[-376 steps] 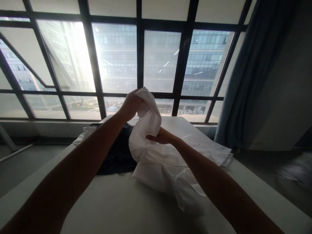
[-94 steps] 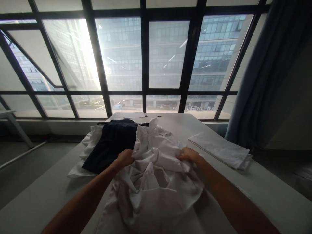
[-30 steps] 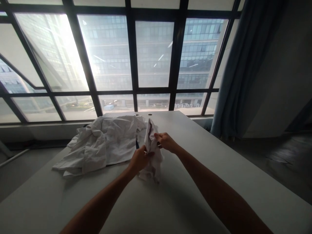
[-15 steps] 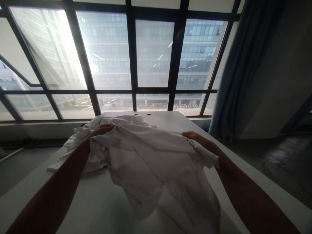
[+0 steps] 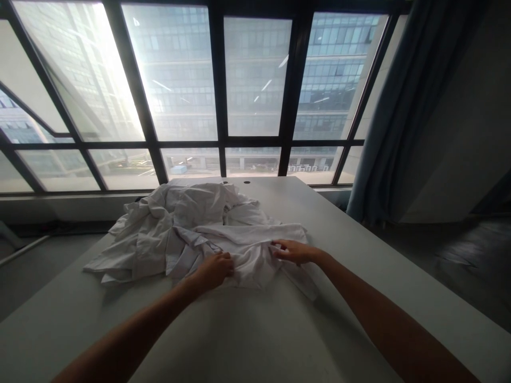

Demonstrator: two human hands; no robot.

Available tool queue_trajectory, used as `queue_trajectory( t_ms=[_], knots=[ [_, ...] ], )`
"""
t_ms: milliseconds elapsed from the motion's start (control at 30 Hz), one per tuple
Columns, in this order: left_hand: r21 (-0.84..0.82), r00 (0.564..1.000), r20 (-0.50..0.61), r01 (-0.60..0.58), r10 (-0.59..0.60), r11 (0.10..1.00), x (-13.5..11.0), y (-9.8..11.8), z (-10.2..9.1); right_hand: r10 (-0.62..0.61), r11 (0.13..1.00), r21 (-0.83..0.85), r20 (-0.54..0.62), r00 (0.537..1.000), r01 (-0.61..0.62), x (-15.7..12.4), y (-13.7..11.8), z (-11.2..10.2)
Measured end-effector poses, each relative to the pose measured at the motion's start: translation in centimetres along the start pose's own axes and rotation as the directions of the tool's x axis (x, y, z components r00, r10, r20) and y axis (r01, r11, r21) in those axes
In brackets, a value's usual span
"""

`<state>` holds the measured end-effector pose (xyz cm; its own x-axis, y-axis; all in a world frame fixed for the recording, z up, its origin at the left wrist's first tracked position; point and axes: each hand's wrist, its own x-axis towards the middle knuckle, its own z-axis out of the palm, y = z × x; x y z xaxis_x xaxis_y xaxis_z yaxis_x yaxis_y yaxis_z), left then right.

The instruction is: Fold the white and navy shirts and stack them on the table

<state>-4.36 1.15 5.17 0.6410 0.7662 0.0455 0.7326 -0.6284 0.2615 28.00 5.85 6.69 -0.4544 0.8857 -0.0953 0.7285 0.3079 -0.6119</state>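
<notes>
A white short-sleeved shirt [image 5: 255, 266] lies crumpled across the middle of the white table [image 5: 247, 330], with folds running between my hands. My left hand [image 5: 217, 268] has its fingers curled into the cloth at the shirt's left part, by the collar-like edge. On the other side, my right hand [image 5: 294, 251] holds the cloth between thumb and fingers, its fingertips bent toward the left. A sleeve-like flap of the shirt hangs down right of centre, below my right hand. The shirt's left side touches a heap of white garments [image 5: 159, 229].
The heap covers the table's left far part. Two dark round holes [image 5: 246, 182] are near the far edge. Behind the table stand large windows with dark frames [image 5: 221, 106]. A blue curtain [image 5: 383, 159] hangs at the right, past the table's right edge.
The shirt, spread and held up between my hands before, has come down onto the table. Both hands have moved lower and closer together, and the heap behind shows more fully.
</notes>
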Motion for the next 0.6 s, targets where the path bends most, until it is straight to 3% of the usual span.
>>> queue_trajectory(
  t_ms=[133,233,333,400,433,467,500,567,600],
  knots=[
    [-0.16,0.972,-0.032,-0.237,0.235,0.958,-1.3,-0.1,1.1,0.028,0.991,-0.13,-0.103,0.994,-0.041,1.6,0.1,1.0],
    [-0.252,0.957,-0.049,-0.289,0.286,0.924,-2.8,-0.2,0.8,-0.041,0.976,-0.216,-0.059,0.997,0.027,2.5,0.5,1.4],
    [-0.268,0.968,-0.046,-0.249,0.246,0.931,-4.3,-0.5,0.5,-0.035,0.999,0.006,-0.06,0.998,0.035,2.3,2.0,0.1],
    [-0.271,0.977,-0.035,-0.21,0.208,0.939,-4.9,-0.9,0.2,0.099,0.966,0.256,-0.189,0.977,-0.049,1.3,4.0,-2.4],
    [-0.278,0.98,-0.03,-0.196,0.195,0.94,-5.2,-1.0,0.0,0.19,0.934,0.35,-0.33,0.925,-0.067,0.4,5.3,-4.1],
    [-0.289,0.982,-0.029,-0.188,0.188,0.939,-5.3,-1.2,-0.3,0.304,0.909,0.405,-0.475,0.826,-0.102,-0.8,6.8,-6.0],
    [-0.303,0.982,-0.035,-0.186,0.184,0.935,-5.5,-1.3,-0.6,0.424,0.883,0.439,-0.594,0.683,-0.167,-2.3,8.4,-7.9],
    [-0.339,0.982,-0.034,-0.186,0.185,0.922,-5.8,-1.8,-1.8,0.53,0.847,0.442,-0.66,0.532,-0.295,-6.1,12.2,-11.5],
    [-0.362,0.983,-0.022,-0.179,0.184,0.915,-6.1,-2.3,-2.6,0.585,0.8,0.408,-0.695,0.418,-0.44,-8.3,14.3,-12.9]
  ],
)
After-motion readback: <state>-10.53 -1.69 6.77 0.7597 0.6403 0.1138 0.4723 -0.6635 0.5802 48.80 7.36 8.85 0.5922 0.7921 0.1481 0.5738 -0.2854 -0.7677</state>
